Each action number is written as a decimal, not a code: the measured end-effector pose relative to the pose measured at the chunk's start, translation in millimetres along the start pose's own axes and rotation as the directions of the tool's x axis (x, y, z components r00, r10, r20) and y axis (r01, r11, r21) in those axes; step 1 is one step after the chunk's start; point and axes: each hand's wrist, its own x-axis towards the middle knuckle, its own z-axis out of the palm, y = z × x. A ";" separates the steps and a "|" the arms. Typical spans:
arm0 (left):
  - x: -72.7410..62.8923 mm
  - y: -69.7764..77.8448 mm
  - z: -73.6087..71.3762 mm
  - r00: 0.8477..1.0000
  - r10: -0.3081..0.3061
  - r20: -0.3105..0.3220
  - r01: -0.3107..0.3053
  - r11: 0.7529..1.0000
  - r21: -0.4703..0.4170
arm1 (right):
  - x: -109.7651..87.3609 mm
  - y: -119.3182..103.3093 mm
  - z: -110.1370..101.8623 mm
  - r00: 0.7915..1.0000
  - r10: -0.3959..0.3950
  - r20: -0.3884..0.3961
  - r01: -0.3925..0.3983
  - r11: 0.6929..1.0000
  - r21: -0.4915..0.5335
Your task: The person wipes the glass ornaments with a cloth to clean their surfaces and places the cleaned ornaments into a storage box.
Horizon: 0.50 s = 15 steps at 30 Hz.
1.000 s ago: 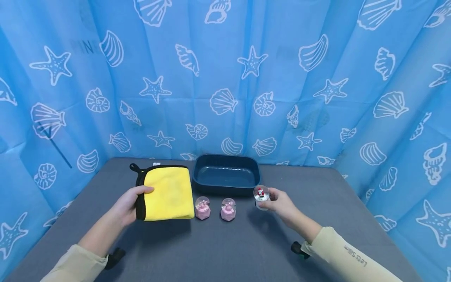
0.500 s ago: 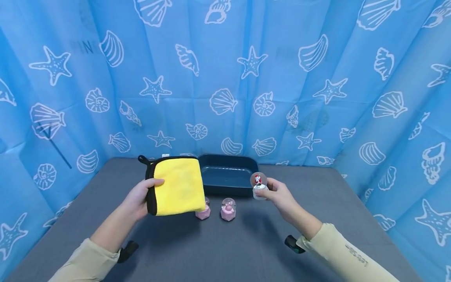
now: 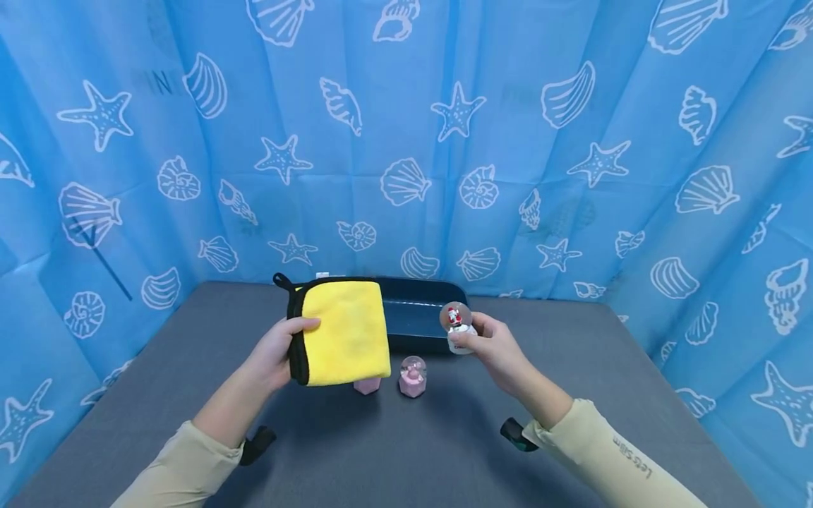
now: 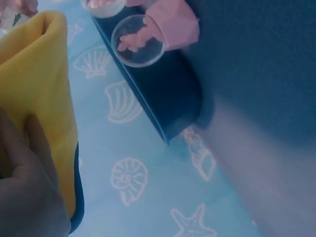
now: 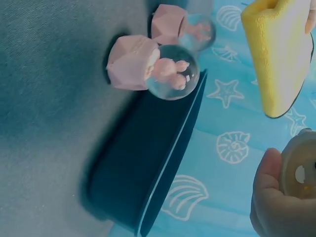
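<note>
My left hand point(image 3: 276, 353) grips a folded yellow cloth point(image 3: 346, 331) with black edging and a small loop, thumb on its front face. Across from it, my right hand point(image 3: 498, 349) pinches a snow globe point(image 3: 459, 328) by its white base; a red-and-white Santa figure shows inside the glass. Both are held up above the table, a short gap apart. On the table below stand two pink-based snow globes: the right one point(image 3: 413, 377) is in full sight, while the cloth covers most of the left one point(image 3: 367, 385) in the head view. The right wrist view shows both pink globes.
A dark blue rectangular dish point(image 3: 419, 310) stands behind the pink globes, its left part hidden by the cloth in the head view. The grey table point(image 3: 571, 353) ends at a blue shell-patterned curtain point(image 3: 406, 141) at the back and sides.
My left hand has carried the cloth right and slightly up, over the left pink globe and the dish in view. The right hand has raised the Santa globe and moved it slightly left.
</note>
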 end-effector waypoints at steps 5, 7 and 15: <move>2.9 -4.0 6.5 1.000 -0.007 -0.006 0.007 1.000 0.026 | 2.9 1.0 4.4 0.999 -0.027 0.021 0.027 1.000 0.003; 4.4 -5.3 8.4 1.000 -0.009 -0.006 0.009 0.999 0.033 | 4.1 1.2 6.3 0.999 -0.034 0.026 0.034 0.999 0.006; 9.1 -10.0 16.4 1.000 -0.025 0.001 0.025 0.999 0.038 | 7.3 1.2 16.3 0.999 -0.039 0.017 0.040 0.999 -0.015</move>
